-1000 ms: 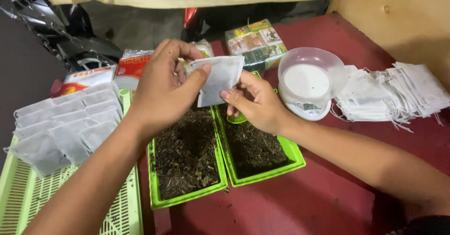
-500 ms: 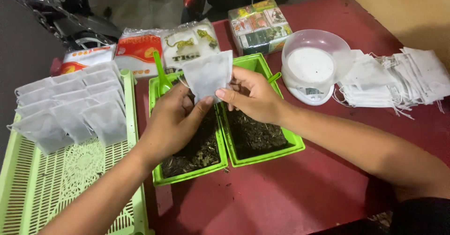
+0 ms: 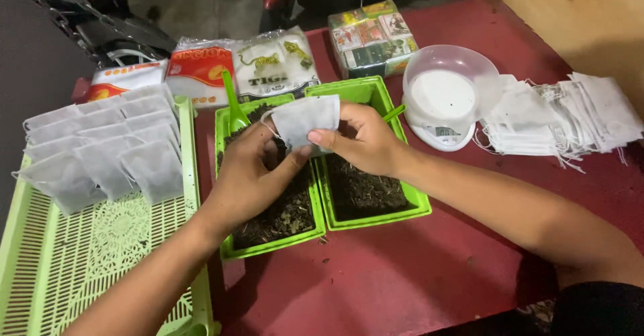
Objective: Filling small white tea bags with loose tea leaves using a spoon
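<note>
Both hands are on one small white pouch (image 3: 305,118), held up over the two green trays; the left hand (image 3: 251,175) pinches its lower edge from the left with fingers curled in, thumb reaching up to the pouch, and the right hand (image 3: 362,138) grips it from the right side, thumb on the front; so the pouch sits between the two hands, right above the gap where the trays meet; left tray (image 3: 268,245) and right tray (image 3: 376,218) stand side by side, touching, both full of dark loose tea leaves; a green scoop (image 3: 235,108) sticks up at the back of the left tray, and another green handle (image 3: 394,113) pokes out of the right one just past the right hand; off to the left there's a green slatted basket (image 3: 87,269) with rows of filled pouches (image 3: 100,148) overlapping in it; on the right side of the red bench (image 3: 402,282) a white scale (image 3: 446,101) with a clear bowl on it, and beside that a pile of empty pouches (image 3: 563,121) with strings; packets (image 3: 241,64) and a box (image 3: 372,34) at the back.
</note>
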